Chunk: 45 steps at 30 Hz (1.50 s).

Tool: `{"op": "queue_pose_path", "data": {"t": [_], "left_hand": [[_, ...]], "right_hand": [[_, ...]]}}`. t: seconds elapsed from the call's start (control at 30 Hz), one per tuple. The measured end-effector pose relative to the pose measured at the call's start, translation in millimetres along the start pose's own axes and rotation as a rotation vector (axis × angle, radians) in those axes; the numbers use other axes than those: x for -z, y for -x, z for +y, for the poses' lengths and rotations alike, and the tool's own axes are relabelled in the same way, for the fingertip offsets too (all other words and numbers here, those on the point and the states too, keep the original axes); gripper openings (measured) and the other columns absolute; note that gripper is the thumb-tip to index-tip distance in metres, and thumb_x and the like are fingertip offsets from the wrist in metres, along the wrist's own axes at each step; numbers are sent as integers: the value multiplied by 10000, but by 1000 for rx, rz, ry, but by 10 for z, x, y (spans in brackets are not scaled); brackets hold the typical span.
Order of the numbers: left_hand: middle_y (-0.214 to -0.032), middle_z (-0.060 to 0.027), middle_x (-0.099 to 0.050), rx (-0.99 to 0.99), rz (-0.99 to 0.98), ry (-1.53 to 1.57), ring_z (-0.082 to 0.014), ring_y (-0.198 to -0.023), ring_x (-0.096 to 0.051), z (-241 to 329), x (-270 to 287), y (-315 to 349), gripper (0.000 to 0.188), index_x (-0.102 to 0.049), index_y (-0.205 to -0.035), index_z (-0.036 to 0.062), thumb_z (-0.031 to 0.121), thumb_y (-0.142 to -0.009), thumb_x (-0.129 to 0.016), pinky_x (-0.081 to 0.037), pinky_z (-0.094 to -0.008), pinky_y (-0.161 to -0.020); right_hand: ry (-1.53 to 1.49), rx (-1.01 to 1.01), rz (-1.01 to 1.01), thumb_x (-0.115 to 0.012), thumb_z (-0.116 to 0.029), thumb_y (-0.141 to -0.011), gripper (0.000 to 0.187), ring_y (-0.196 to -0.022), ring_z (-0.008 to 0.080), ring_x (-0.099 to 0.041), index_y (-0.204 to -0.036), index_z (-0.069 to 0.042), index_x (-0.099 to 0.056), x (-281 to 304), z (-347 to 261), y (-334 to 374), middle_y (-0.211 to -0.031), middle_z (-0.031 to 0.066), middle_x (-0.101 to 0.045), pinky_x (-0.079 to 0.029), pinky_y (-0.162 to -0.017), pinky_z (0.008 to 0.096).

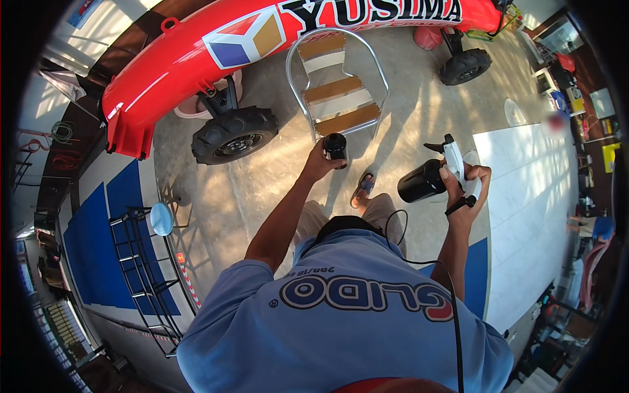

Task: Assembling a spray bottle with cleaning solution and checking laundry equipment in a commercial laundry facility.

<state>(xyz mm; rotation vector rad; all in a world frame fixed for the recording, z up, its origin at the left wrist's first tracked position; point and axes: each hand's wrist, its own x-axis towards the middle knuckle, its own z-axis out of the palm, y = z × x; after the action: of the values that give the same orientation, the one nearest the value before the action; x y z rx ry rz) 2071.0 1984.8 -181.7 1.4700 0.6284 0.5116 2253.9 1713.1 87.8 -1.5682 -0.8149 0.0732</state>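
My left hand (pixel 319 164) is closed around a small black bottle (pixel 335 145), its round top facing up, in front of the metal chair (pixel 341 98). Out to the right, my right hand (pixel 470 187) is wrapped round the white head of a spray bottle (pixel 421 182). Its black body lies tilted, with the base pointing left, and a black trigger or nozzle part sticks out at the top. Some of my right fingers are hidden behind the head. The two bottles are well apart, both held in the air.
A long red machine body (pixel 229 46) on black knobbly tires (pixel 236 135) stretches across the far side. At the left stand a black metal rack (pixel 141 275) and a blue round stool seat (pixel 161 219). A white tabletop or panel (pixel 524 209) lies to the right. A black cable (pixel 453 295) runs over my shirt.
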Motion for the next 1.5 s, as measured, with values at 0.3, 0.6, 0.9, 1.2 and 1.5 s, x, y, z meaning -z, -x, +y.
{"op": "queue_pose_path", "data": {"t": [0.3, 0.6, 0.9, 1.2, 1.5], "left_hand": [[-1234, -128, -690, -71, 426, -130, -333, -1136, -694, -1342, -155, -1275, 774, -549, -1320, 92, 84, -658, -949, -543, -419, -991], [-1283, -163, -608, -198, 590, -341, -366, -1212, -622, -2209, -231, -2815, 756, -548, -1333, 77, 142, -695, -950, -506, -441, -1037], [-1308, -192, -620, -282, 547, -462, -365, -1259, -616, -2702, -112, -3349, 822, -531, -1396, 40, 142, -703, -961, -497, -426, -1088], [-1529, -241, -467, -141, 151, -568, -324, -1423, -504, -2271, -151, -2535, 1171, -338, -1617, 46, 261, -675, -999, -461, -429, -1148], [-1081, -261, -713, -306, 582, -287, -433, -1035, -727, -2498, -1020, -2599, 686, -453, -1383, -22, 147, -838, -832, -557, -467, -900]], "right_hand": [[-107, 15, -220, -847, 29, -862, 539, -993, 191, -713, -1036, -113, -357, -632, 1426, -1204, -1094, 211, -747, -558, -845, 306], [-153, 141, -182, -838, 4, -879, 540, -1045, 265, -737, -1044, -130, -341, -1185, 3580, -1288, -1055, 224, -756, -551, -906, 328], [-203, 184, -187, -888, -93, -867, 484, -888, 128, -659, -986, -96, -419, -1819, 4863, -1220, -988, 151, -735, -507, -780, 243], [-180, 235, -235, -900, -167, -862, 463, -830, 142, -672, -978, -41, -470, -2398, 5204, -1212, -969, 197, -777, -545, -732, 329], [-55, 215, -346, -893, -307, -860, 495, -812, 203, -706, -977, -53, -485, -2733, 5258, -1023, -929, 161, -763, -541, -721, 349]]}}
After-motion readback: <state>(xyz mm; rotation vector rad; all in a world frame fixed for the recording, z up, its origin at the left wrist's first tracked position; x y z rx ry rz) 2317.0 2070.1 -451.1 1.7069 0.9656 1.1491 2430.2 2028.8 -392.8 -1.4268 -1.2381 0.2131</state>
